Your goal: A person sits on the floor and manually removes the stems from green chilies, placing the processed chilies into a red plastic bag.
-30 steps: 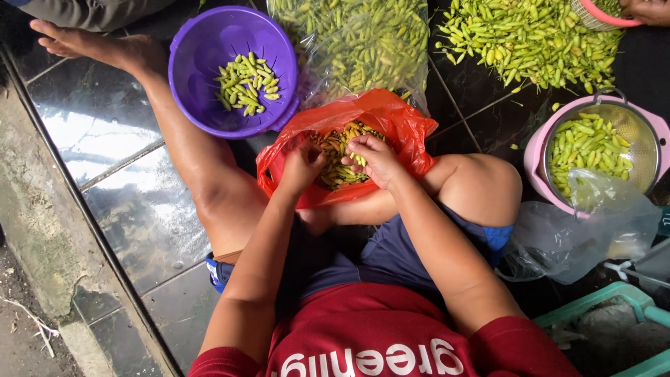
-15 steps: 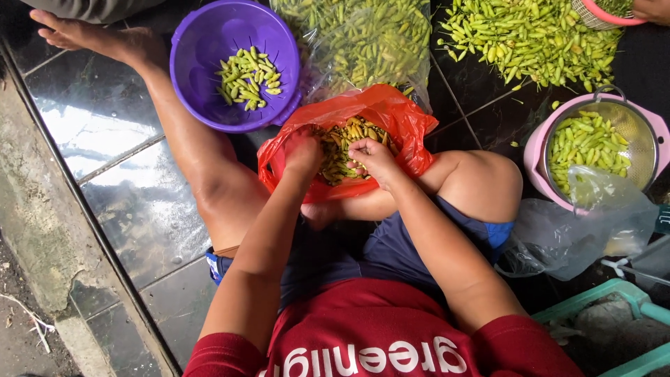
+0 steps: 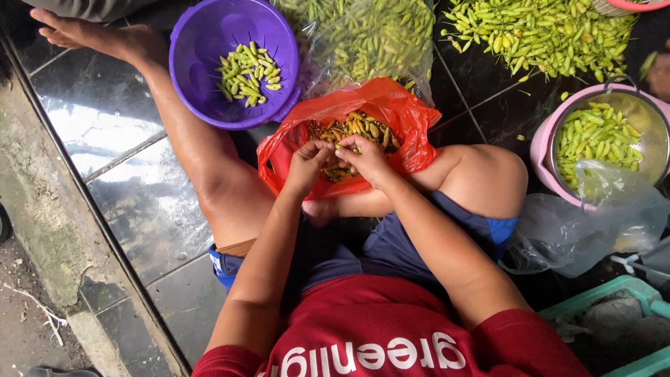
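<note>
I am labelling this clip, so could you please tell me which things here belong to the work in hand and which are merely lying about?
In use:
- left hand and right hand, together over the red bag
- red bag of chillies
- purple colander holding a few green chillies

Lying about:
- loose chilli pile on the floor
- pink basin with metal strainer
- clear plastic bag

**Crowded floor, one bare strip of tile**

Both hands — left hand [image 3: 307, 162], right hand [image 3: 368, 159] — sit inside a red bag [image 3: 405, 115], hemmed in by its raised plastic walls. A purple colander [image 3: 202, 42] blocks the far left; a clear bag of chillies [image 3: 370, 35] blocks straight ahead. Bare tiles [image 3: 105, 132] lie open left of the outstretched leg [image 3: 202, 167].
</note>
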